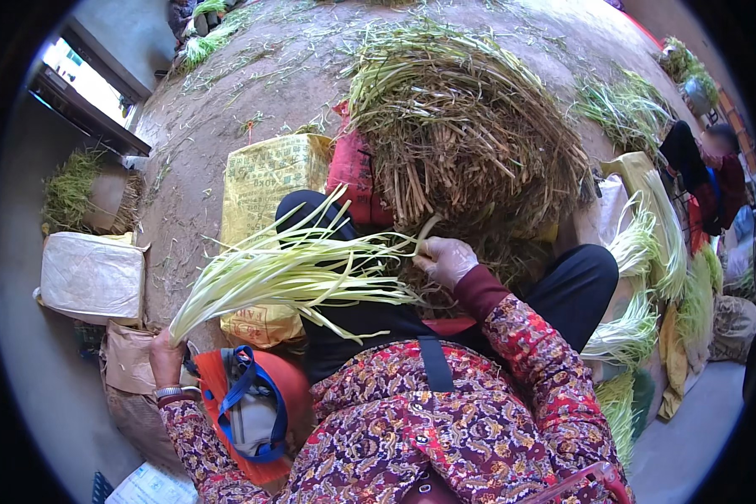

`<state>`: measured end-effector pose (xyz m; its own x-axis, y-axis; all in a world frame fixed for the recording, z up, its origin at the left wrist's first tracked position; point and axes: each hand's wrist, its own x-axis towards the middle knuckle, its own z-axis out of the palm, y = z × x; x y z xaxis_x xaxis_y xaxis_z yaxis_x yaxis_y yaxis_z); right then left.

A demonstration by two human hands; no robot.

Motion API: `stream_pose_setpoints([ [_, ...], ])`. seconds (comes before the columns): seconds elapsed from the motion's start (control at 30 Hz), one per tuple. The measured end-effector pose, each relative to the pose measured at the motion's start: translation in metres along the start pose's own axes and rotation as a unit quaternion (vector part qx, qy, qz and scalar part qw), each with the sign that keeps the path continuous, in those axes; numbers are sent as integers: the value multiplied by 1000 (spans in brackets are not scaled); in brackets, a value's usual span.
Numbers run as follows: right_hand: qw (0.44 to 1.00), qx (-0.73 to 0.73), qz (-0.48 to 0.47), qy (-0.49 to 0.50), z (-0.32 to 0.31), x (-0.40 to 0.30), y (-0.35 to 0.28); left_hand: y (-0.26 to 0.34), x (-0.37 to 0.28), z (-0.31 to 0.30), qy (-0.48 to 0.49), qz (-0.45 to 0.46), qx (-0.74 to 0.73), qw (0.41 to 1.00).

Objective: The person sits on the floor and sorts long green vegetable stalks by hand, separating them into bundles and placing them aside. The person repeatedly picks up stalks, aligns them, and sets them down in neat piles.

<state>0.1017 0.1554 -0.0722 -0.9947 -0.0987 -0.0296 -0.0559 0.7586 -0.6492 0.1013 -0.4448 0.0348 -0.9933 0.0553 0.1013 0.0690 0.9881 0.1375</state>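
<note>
My left hand (166,362), bare with a metal watch band at the wrist, grips the base of a bunch of pale yellow-green leaves (277,277), apparently blanched chives. The long leaves fan out to the right over my knee. My right hand (447,261), in a thin translucent glove, pinches a pale leaf (427,228) near the tips of the bunch. Just beyond it stands a large heap of dry stalks and green leaves (460,132), brown stem ends towards me. A red printed sack (356,170) lies partly beneath the heap.
A yellow printed sack (277,164) lies at my left knee. An orange bag with blue straps (252,409) is beside my left arm. Sorted pale bunches (630,321) lie on the right, near another seated person (712,176). A white wrapped block (92,274) stands far left.
</note>
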Motion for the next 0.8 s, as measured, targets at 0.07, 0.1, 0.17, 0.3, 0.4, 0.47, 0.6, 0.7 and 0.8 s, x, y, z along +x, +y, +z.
stream_pose_setpoints([
  [0.07,995,59,-62,45,-19,1,-26,3,2,-1,0,-2,19,1000],
  [0.1,989,89,-93,67,-25,2,-39,1,1,0,0,-1,14,1000],
  [0.17,968,148,-152,131,-28,2,-64,-5,3,3,-1,1,5,1000],
  [0.3,913,273,-206,223,-27,4,-98,6,5,-8,3,-1,-30,1000],
  [0.4,895,326,-162,259,-45,2,-126,7,4,-10,11,-7,-42,999],
  [0.47,920,246,-227,204,-37,10,-123,4,0,-10,18,-15,-33,999],
  [0.6,969,125,-204,59,2,12,-102,7,2,-7,30,-7,-26,999],
  [0.7,981,121,-148,-1,11,9,-100,7,4,-7,26,9,-6,1000],
  [0.8,980,127,-148,28,17,9,-104,13,0,-9,21,-8,-11,1000],
])
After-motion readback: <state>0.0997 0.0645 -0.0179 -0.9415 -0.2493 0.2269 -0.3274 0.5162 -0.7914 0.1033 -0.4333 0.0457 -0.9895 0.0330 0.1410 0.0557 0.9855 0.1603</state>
